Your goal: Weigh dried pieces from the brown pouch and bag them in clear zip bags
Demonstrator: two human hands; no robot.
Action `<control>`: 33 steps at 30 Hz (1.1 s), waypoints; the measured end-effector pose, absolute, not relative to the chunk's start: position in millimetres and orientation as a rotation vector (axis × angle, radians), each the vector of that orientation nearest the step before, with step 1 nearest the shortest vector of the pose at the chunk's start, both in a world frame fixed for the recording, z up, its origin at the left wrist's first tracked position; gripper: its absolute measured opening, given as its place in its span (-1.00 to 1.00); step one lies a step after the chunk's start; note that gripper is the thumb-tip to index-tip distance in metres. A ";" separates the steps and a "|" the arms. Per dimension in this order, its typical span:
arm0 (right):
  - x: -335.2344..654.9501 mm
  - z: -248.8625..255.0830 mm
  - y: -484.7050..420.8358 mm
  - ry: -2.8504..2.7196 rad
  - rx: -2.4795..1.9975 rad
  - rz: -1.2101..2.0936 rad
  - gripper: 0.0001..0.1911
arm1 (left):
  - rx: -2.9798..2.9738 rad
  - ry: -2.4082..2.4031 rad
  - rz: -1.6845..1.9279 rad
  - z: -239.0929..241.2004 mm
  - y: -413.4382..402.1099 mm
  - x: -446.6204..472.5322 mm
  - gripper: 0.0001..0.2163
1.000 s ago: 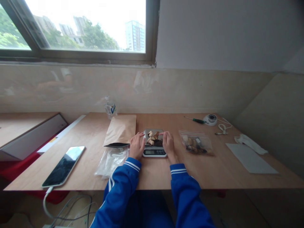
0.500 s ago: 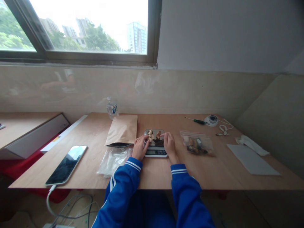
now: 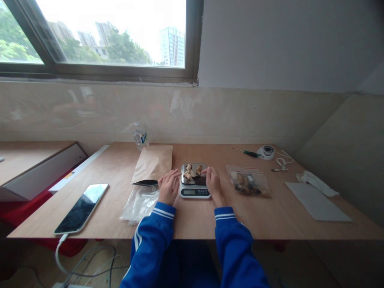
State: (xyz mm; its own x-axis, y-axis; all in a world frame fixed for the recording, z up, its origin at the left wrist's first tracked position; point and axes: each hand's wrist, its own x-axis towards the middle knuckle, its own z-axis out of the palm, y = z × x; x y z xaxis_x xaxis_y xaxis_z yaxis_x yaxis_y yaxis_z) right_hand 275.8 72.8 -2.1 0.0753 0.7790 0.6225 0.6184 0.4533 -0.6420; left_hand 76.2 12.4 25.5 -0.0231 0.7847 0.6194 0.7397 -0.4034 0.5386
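A small digital kitchen scale [image 3: 194, 191] sits on the wooden table [image 3: 192, 218] in front of me, with several light and dark dried pieces [image 3: 192, 173] on its platform. My left hand [image 3: 168, 187] rests just left of the scale, fingers spread and pointing at the platform's edge, holding nothing. At the scale's right side is my right hand [image 3: 213, 181], its fingertips curled onto the platform near the dark pieces; whether they pinch anything I cannot make out. Both arms wear blue sleeves with white stripes.
A brown paper pouch [image 3: 153, 165] and a clear plastic bag [image 3: 139, 203] lie left of the scale. A zip bag of dried pieces [image 3: 248, 181] lies to the right. A charging phone [image 3: 81, 208], water bottle [image 3: 139, 137], screwdriver [image 3: 246, 152], white paper [image 3: 318, 202] are also on the table.
My left hand has drawn back from the scale's platform to the table beside it. The right hand has stayed at the platform's right edge.
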 end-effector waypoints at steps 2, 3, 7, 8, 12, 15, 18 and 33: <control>275.8 -1.7 73.0 -1.614 -1.245 0.185 -0.47 | 1.961 1.793 1.533 30.9 -10.4 65.2 -0.76; 275.7 -1.2 72.8 -1.612 -1.244 0.188 -0.47 | 1.763 1.861 1.616 31.0 -21.2 59.3 -0.74; 274.3 2.0 70.3 -1.608 -1.222 0.224 -0.48 | 1.578 1.968 1.192 14.2 -43.9 37.9 -0.68; 274.2 2.6 69.7 -1.603 -1.220 0.233 -0.49 | 1.621 1.990 1.109 7.9 -44.3 33.9 -0.65; 275.5 2.4 68.6 -1.574 -1.228 0.235 -0.48 | 1.792 2.217 0.920 -8.9 -38.6 26.1 -0.68; 277.1 1.1 68.6 -1.548 -1.236 0.225 -0.47 | 1.823 2.248 0.782 -7.6 -37.3 26.2 -0.77; 277.4 0.2 68.1 -1.523 -1.239 0.221 -0.47 | 1.859 2.221 0.713 -0.6 -40.2 27.3 -0.86; 229.0 45.4 -32.9 -1.211 -1.141 0.591 -0.53 | 1.780 1.547 1.157 78.6 -77.5 63.7 -0.80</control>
